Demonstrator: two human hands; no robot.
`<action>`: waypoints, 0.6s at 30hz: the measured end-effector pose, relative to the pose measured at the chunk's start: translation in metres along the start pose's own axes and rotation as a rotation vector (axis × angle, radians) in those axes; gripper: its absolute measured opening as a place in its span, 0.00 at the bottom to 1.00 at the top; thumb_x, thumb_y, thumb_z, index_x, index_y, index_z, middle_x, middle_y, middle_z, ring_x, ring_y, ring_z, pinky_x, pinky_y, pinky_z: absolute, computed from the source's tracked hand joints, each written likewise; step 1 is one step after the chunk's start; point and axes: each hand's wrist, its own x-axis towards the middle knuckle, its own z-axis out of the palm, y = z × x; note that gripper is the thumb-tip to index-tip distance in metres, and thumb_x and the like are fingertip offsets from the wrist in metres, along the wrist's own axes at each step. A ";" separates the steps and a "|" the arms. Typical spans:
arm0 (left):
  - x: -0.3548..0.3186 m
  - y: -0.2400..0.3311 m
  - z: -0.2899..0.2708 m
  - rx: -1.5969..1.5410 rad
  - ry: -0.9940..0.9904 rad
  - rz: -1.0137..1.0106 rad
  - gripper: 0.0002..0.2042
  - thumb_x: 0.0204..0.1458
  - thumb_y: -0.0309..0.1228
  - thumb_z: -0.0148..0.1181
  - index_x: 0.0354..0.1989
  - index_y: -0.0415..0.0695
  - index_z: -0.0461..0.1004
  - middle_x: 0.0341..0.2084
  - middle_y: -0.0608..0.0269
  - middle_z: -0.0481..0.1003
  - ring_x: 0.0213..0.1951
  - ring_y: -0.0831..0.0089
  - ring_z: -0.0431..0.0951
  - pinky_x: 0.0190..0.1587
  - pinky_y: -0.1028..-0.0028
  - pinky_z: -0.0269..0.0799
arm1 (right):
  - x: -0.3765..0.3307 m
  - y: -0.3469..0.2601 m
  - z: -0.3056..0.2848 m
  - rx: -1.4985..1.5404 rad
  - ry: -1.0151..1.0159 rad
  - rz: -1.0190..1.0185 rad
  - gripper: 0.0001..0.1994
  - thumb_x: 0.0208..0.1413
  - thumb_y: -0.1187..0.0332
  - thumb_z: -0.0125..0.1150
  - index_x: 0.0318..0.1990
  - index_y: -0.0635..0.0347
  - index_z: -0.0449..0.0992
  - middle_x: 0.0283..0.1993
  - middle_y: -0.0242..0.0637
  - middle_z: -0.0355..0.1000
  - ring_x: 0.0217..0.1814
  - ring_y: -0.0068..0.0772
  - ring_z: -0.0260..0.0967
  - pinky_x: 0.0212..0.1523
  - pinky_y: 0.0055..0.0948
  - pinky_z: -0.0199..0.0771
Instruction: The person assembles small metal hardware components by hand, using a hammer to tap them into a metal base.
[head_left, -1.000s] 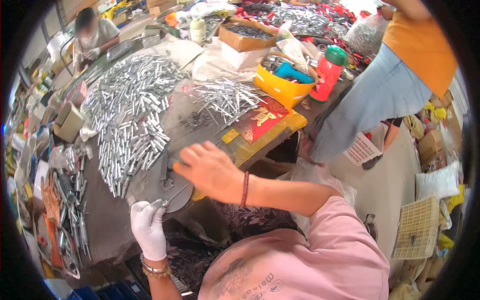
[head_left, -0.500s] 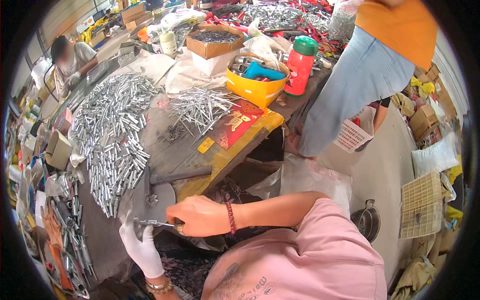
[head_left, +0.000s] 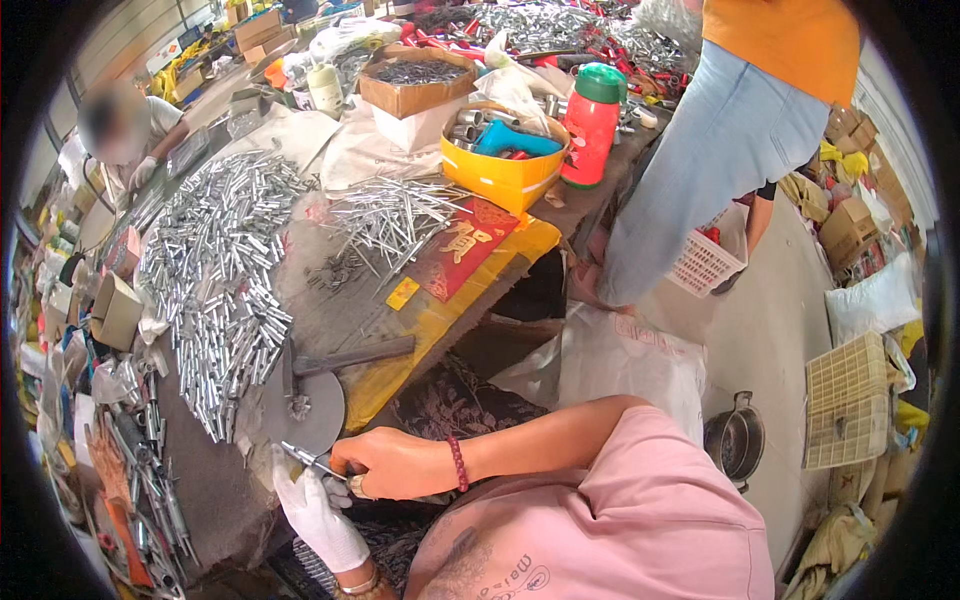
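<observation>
My left hand (head_left: pixel 318 515), in a white glove, has its fingers closed around a short silver metal cylinder (head_left: pixel 299 454). A thin metal rod (head_left: pixel 328 468) runs from that piece to my bare right hand (head_left: pixel 405 463), whose fingers are pinched on it. Both hands are close together at the bench's near edge. Just beyond them lie a round metal plate (head_left: pixel 322 405) and a hammer (head_left: pixel 350 358). A large heap of similar silver cylinders (head_left: pixel 225 280) spreads over the bench at left. Thin metal rods (head_left: pixel 395 220) form a smaller pile farther back.
A yellow container (head_left: pixel 500 178) and a red bottle with green lid (head_left: pixel 592 130) stand at the bench's far side, near a carton of dark small parts (head_left: pixel 418 75). A person in jeans (head_left: pixel 690 170) stands at right; another person (head_left: pixel 125 140) sits far left.
My left hand has shifted right, closer to my right hand. The silver cylinder now tilts with its far end up and left. My right hand has dropped slightly.
</observation>
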 end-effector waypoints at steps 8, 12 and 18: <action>0.000 -0.013 0.002 0.005 0.059 -0.017 0.29 0.73 0.26 0.52 0.81 0.35 0.58 0.40 0.65 0.77 0.28 0.85 0.66 0.30 0.81 0.62 | -0.004 0.012 0.014 -0.097 0.085 -0.124 0.16 0.56 0.73 0.66 0.52 0.66 0.80 0.34 0.51 0.81 0.38 0.51 0.82 0.41 0.46 0.77; -0.012 -0.003 -0.006 -0.025 0.148 0.013 0.26 0.75 0.27 0.49 0.79 0.33 0.60 0.43 0.57 0.81 0.34 0.76 0.76 0.39 0.74 0.74 | -0.002 0.011 0.030 -0.146 0.045 -0.124 0.18 0.56 0.73 0.67 0.54 0.65 0.78 0.37 0.52 0.81 0.41 0.56 0.82 0.43 0.47 0.79; -0.006 -0.023 -0.028 0.594 0.054 0.501 0.20 0.76 0.32 0.45 0.68 0.34 0.75 0.59 0.44 0.79 0.60 0.54 0.78 0.68 0.56 0.70 | -0.015 0.001 0.022 -0.182 0.111 -0.162 0.17 0.58 0.70 0.66 0.54 0.60 0.77 0.36 0.55 0.80 0.40 0.60 0.82 0.41 0.51 0.80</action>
